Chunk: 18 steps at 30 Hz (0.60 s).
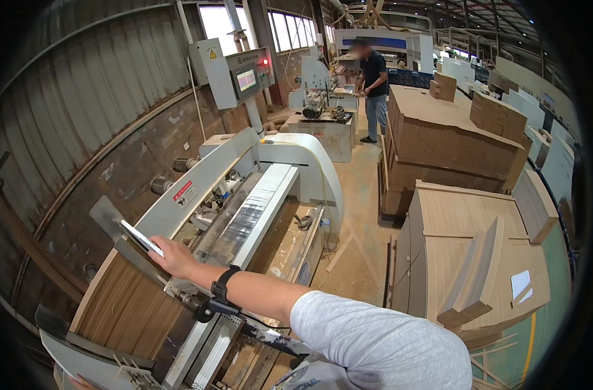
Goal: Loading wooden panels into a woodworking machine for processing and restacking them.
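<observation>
My right arm stretches leftward across a white-and-grey woodworking machine (286, 179). At its far end my right hand (174, 257) is closed around the lower end of a thin, flat piece with a white edge (139, 236); some of the fingers are hidden behind it. Just below and left of that hand, a row of thin brown boards (124, 305) stands on edge, packed tightly in the machine's feed area. A grey metal plate (108, 218) rises behind the boards. Only a sliver of my left hand (83, 382) shows at the lower edge, beside the machine's curved white side, its fingers mostly hidden.
A control box (245, 78) with a lit screen stands above the machine. To the right are stacked brown panels (485, 214) topped with curved pieces (472, 276), and taller cardboard-covered stacks (446, 143). Thin strips lie on the floor. Another person (374, 81) stands at a farther machine.
</observation>
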### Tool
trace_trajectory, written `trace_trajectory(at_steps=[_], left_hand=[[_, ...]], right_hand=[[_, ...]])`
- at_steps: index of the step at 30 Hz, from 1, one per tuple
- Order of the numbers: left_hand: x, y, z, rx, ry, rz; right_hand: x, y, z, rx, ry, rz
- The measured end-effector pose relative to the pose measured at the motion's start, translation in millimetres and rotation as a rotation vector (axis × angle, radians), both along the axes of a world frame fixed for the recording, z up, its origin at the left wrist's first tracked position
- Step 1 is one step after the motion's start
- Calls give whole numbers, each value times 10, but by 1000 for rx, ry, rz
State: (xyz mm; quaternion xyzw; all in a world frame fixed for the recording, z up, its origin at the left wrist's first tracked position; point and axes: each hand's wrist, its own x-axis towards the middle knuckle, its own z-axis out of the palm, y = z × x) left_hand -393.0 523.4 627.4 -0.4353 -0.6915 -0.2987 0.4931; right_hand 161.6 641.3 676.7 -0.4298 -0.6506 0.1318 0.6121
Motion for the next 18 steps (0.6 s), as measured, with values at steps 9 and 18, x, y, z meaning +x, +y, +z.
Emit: trace_trajectory(at_steps=[9,18], left_hand=[[-61,126,-71,-14,19,72],[-135,127,-98,-16,25,90]], right_hand=[[-4,41,-40,13,-2,-2],[7,14,-24,-9,-6,7]])
